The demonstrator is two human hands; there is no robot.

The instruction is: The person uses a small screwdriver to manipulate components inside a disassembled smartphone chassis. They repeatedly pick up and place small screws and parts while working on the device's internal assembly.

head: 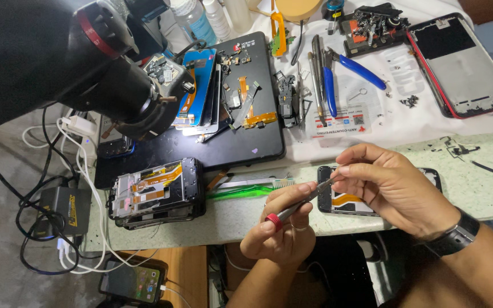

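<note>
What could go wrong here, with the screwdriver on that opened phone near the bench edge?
1. The opened phone lies close to the bench edge under the right hand; a push could tip it off.
2. The left hand holds the screwdriver with its tip near the orange flex cable; a slip might nick it.
3. Loose screws lie scattered on the white sheet; they could easily get lost.

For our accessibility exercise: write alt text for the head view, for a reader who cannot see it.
Two hands work over an opened phone at a cluttered bench: the left hand holds a screwdriver, and the right hand pinches its tip. Another opened phone, pliers and a microscope lie around.
</note>
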